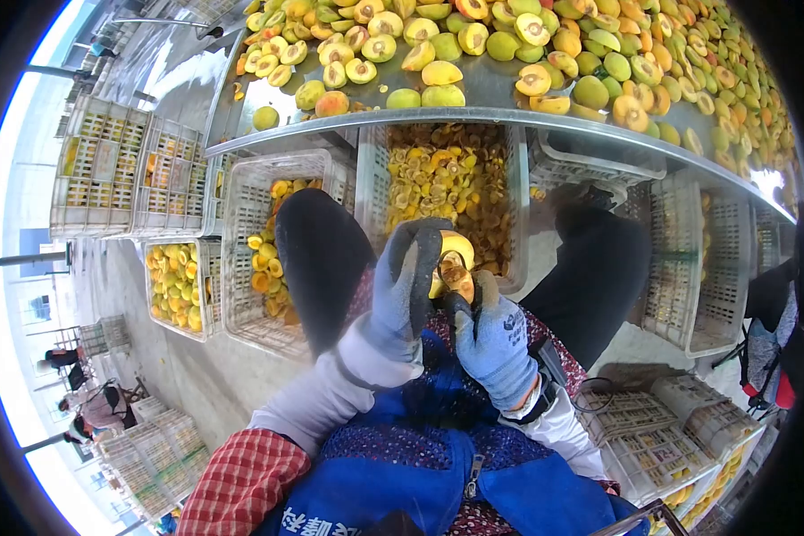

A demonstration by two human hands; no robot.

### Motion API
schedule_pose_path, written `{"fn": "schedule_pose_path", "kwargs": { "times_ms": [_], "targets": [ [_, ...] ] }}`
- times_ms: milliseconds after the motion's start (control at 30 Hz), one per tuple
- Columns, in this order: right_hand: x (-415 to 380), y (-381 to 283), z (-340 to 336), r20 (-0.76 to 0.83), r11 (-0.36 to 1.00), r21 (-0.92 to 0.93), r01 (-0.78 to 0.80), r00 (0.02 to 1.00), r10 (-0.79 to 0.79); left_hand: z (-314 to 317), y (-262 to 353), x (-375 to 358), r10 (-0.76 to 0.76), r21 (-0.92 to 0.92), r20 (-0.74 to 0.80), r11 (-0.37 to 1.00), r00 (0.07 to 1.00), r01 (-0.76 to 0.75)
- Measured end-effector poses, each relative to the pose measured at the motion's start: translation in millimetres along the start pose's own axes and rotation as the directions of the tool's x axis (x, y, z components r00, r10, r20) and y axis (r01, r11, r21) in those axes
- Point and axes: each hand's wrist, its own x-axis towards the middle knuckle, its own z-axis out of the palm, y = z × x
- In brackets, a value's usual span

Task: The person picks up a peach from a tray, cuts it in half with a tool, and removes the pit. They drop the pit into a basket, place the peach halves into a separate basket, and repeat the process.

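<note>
Above my lap, my left hand, in a grey-blue glove with dark fingertips, is closed around a yellow peach half. The cut face of the fruit shows brown at the middle. My right hand, gloved in blue, is closed just below and right of it, its thumb and fingers touching a brownish piece at the fruit's cut side. Whether that piece is the stone, part of the flesh or a small tool, I cannot make out. Beneath my hands stands a crate of yellow and brown fruit pieces.
A metal table heaped with whole and halved peaches runs across the front. Between it and my left leg is a crate holding fruit; another fruit crate is further left. Stacked crates stand at right. People sit far left.
</note>
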Motion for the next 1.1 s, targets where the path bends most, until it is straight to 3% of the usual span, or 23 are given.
{"fn": "schedule_pose_path", "kwargs": {
  "times_ms": [167, 267, 367, 467, 567, 633, 667, 733, 867, 933, 1100],
  "targets": [
    [-3, 3, -2, -0.019, 0.996, 0.088, -0.008, 1.000, 0.010, 8, 1, -5, 0.049, -0.036, -0.005, 0.998, 0.999, -0.049],
    [-3, 4, -6, 0.000, 1.000, 0.019, -0.016, 1.000, 0.016, 8, -4, -6, 0.001, 0.053, -0.056, 0.999, 0.998, 0.002],
    [-6, 7, -5, 0.026, 0.999, 0.025, -0.039, 0.999, 0.039, 10, -9, -8, 0.074, 0.130, -0.076, 0.989, 0.994, -0.064],
    [-10, 13, -3, -0.069, 0.993, 0.120, 0.003, 0.998, 0.005, 16, -6, -9, 0.034, 0.018, -0.097, 0.999, 0.995, -0.033],
    [-8, 15, -7, 0.019, 0.987, 0.153, -0.051, 0.999, 0.048, 7, -19, -6, 0.094, 0.114, -0.037, 0.989, 0.995, -0.089],
    [-6, 12, -10, 0.010, 0.999, 0.031, 0.016, 1.000, -0.016, 9, -24, -9, 0.080, 0.136, -0.111, 0.989, 0.991, -0.065],
    [-6, 12, -9, 0.012, 0.999, 0.034, 0.012, 1.000, -0.012, 9, -23, -10, 0.076, 0.139, -0.114, 0.989, 0.991, -0.060],
    [-7, 11, -8, 0.033, 0.999, 0.031, -0.031, 0.999, 0.030, 17, -11, -10, 0.224, 0.250, -0.063, 0.947, 0.973, -0.202],
    [-15, 15, 1, 0.049, 0.998, 0.054, -0.044, 0.998, 0.042, 24, -7, -9, 0.187, 0.236, -0.119, 0.959, 0.975, -0.156],
    [-13, 16, 7, -0.037, 0.971, 0.238, -0.018, 0.999, 0.028, 21, -10, -8, 0.200, 0.250, -0.096, 0.953, 0.975, -0.171],
    [-27, 44, 27, 0.012, 0.870, 0.478, -0.118, 0.992, 0.128, 16, -11, -5, 0.245, 0.301, -0.032, 0.927, 0.969, -0.224]
  ]
}}
